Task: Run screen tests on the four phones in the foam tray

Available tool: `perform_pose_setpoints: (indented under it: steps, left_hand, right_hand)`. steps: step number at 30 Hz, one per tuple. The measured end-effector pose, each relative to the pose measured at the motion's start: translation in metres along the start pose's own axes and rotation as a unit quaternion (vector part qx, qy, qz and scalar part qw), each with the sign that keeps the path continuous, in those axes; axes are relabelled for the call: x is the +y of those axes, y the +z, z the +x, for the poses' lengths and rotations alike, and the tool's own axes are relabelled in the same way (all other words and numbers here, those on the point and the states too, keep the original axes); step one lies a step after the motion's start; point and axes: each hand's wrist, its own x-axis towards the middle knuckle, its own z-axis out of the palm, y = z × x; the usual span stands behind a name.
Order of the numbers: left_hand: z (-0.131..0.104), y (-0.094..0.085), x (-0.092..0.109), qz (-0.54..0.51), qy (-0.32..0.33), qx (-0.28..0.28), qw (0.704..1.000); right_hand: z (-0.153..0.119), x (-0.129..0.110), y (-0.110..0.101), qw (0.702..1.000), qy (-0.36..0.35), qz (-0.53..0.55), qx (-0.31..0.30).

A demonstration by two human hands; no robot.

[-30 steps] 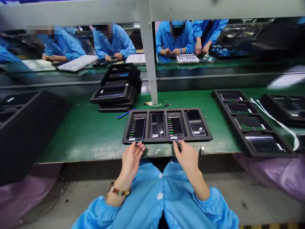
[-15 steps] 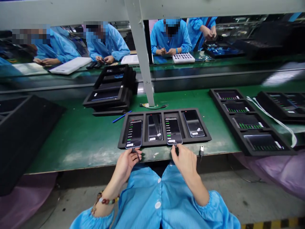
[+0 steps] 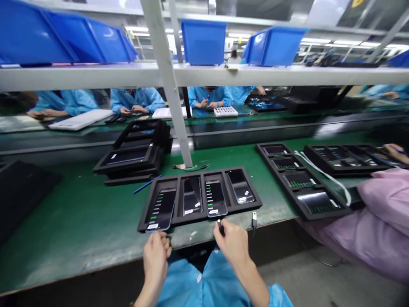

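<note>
- On the green bench (image 3: 96, 226), before you: one black tray (image 3: 189, 219), holding four phones.
- Your right hand (image 3: 233, 239): pinching a cable plug (image 3: 219, 222), just short of the third phone (image 3: 216, 198) from left.
- Your left hand (image 3: 156, 252): fingers curled by the leftmost phone's (image 3: 163, 208) lower end; grip, cannot tell.
- Advised: plug kept straight to your phone, no sideways strain.

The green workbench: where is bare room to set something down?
Widest bare patch: between the bulky black block at far left and the middle black foam tray. A narrower strip separates this tray from the long black foam tray rightward. Crowded: before the middle tray (left hand, right hand) and behind it (slim blue pen, thin black cable).
</note>
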Motion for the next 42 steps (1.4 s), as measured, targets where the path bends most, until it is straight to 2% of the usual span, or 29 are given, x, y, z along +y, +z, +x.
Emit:
perform_pose_setpoints:
  steps: [5, 9, 11, 13, 15, 17, 19, 22, 23, 24, 25, 27, 29, 31, 32, 34, 36, 38, 40, 42]
  left_hand:
    - [0.002, -0.001, -0.001, -0.002, 0.023, 0.014, 1.0]
    - [-0.008, -0.003, -0.002, -0.01, 0.03, 0.021, 0.999]
    - [-0.018, -0.004, -0.004, 0.002, 0.003, -0.023, 1.0]
    - [-0.032, -0.001, -0.005, 0.045, -0.007, -0.13, 0.991]
    - [-0.05, 0.009, -0.005, 0.116, 0.053, -0.255, 0.958]
    - [-0.069, 0.024, -0.003, 0.179, 0.172, -0.321, 0.914]
    - [-0.086, 0.043, 0.0, 0.22, 0.269, -0.338, 0.875]
    - [-0.1, 0.067, 0.009, 0.266, 0.323, -0.386, 0.822]
    - [-0.1, 0.072, 0.014, 0.276, 0.328, -0.411, 0.804]
    - [-0.098, 0.074, 0.02, 0.283, 0.332, -0.436, 0.787]
    - [-0.094, 0.073, 0.027, 0.285, 0.337, -0.458, 0.771]
    - [-0.076, 0.066, 0.043, 0.284, 0.355, -0.484, 0.748]
    - [-0.048, 0.052, 0.061, 0.278, 0.38, -0.462, 0.751]
    - [-0.01, 0.035, 0.078, 0.28, 0.395, -0.406, 0.775]
    - [0.011, 0.025, 0.084, 0.285, 0.396, -0.367, 0.792]
    - [0.051, 0.005, 0.095, 0.298, 0.389, -0.288, 0.823]
    - [0.087, -0.016, 0.1, 0.31, 0.378, -0.218, 0.844]
    - [0.113, -0.037, 0.101, 0.319, 0.371, -0.159, 0.857]
    - [0.129, -0.056, 0.099, 0.321, 0.361, -0.11, 0.869]
    - [0.137, -0.072, 0.095, 0.316, 0.343, -0.079, 0.881]
  right_hand:
    - [-0.011, -0.004, 0.0, 0.999, -0.019, 0.038, -0.01]
    - [-0.02, -0.005, -0.008, 0.995, -0.036, 0.088, -0.044]
    - [-0.026, -0.005, -0.018, 0.98, -0.064, 0.169, -0.084]
    - [-0.032, -0.008, -0.027, 0.95, -0.095, 0.269, -0.125]
    - [-0.038, -0.012, -0.03, 0.923, -0.103, 0.347, -0.133]
    - [-0.045, -0.017, -0.023, 0.904, -0.071, 0.408, -0.108]
    - [-0.053, -0.02, -0.009, 0.888, 0.027, 0.453, -0.07]
    - [-0.062, -0.016, 0.0, 0.854, 0.23, 0.467, -0.024]
    - [-0.062, -0.013, -0.006, 0.846, 0.262, 0.464, -0.019]
    - [-0.06, -0.009, -0.017, 0.846, 0.267, 0.462, -0.021]
    - [-0.055, -0.005, -0.034, 0.857, 0.24, 0.455, -0.035]
    - [-0.036, 0.001, -0.079, 0.899, 0.153, 0.403, -0.079]
    - [-0.006, 0.005, -0.128, 0.942, 0.075, 0.309, -0.104]
    - [0.034, 0.006, -0.164, 0.978, 0.021, 0.19, -0.082]
    - [0.056, 0.006, -0.174, 0.988, -0.011, 0.135, -0.069]
    - [0.103, 0.006, -0.178, 0.992, -0.1, 0.037, -0.071]
    - [0.15, 0.004, -0.164, 0.979, -0.162, -0.09, -0.085]
    - [0.194, -0.003, -0.136, 0.95, -0.209, -0.206, -0.104]
    - [0.23, -0.018, -0.101, 0.926, -0.226, -0.271, -0.135]
    - [0.255, -0.043, -0.062, 0.917, -0.239, -0.281, -0.154]
